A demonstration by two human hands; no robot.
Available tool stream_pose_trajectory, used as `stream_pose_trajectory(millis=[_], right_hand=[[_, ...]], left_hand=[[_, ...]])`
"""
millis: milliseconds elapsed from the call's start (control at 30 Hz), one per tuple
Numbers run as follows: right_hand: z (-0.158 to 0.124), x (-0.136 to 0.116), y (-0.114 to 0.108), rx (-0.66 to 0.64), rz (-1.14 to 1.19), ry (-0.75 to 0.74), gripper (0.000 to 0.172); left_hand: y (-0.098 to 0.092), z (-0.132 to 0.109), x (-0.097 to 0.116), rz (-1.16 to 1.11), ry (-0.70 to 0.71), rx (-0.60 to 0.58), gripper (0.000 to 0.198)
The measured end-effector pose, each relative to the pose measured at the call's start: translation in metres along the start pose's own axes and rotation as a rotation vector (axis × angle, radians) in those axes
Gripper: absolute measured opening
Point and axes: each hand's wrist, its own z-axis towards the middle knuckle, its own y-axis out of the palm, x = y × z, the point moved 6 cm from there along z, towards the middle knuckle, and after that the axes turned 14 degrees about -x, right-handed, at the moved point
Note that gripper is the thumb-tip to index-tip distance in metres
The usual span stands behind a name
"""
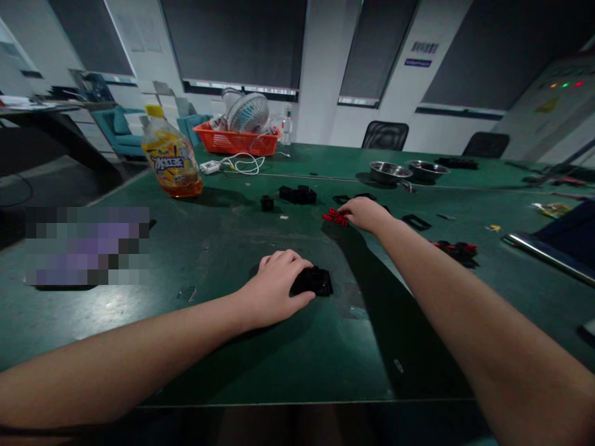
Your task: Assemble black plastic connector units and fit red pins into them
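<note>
My left hand (279,288) is wrapped round the left side of a black part (320,280), which lies on the green table (288,365). Farther off and to the right, my right hand (367,214) reaches to a small pile of red pieces (335,216). Its fingertips are bent together at the pile's right edge; whether a piece is between them is too small to tell. Black blocks (298,195) and a smaller black block (266,203) stand beyond my left hand. A black frame (416,222) lies right of my right hand.
A bottle (171,155) stands at the left, near a blurred flat object (88,246). An orange basket (239,141) with a fan and a white cable (248,163) are at the back. Metal bowls (389,173) and red-and-black parts (458,251) are on the right.
</note>
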Motion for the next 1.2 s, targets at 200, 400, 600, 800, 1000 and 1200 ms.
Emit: stream_pose_trajectory(millis=[200, 400, 600, 800, 1000, 1200], right_hand=[[0.000, -0.003, -0.001, 0.012, -0.071, -0.016, 0.038], [-0.011, -0.008, -0.004, 0.054, -0.073, -0.032, 0.044], [-0.044, -0.030, -0.018, 0.294, 0.133, -0.059, 0.039], [-0.079, -0.063, -0.019, 0.298, 0.385, -0.151, 0.028], [-0.097, -0.087, -0.009, 0.238, 0.560, -0.242, 0.024], [-0.103, -0.090, -0.003, 0.218, 0.493, -0.308, 0.032]], left_hand=[[-0.001, 0.001, 0.002, 0.000, -0.009, -0.006, 0.039], [-0.002, 0.001, 0.003, 0.002, -0.003, 0.002, 0.039], [-0.002, 0.001, 0.002, 0.017, 0.003, 0.001, 0.040], [-0.003, 0.001, 0.001, 0.013, -0.012, -0.006, 0.044], [-0.002, 0.002, 0.001, 0.037, -0.028, -0.019, 0.046], [-0.001, 0.002, 0.001, 0.036, -0.029, -0.036, 0.044]])
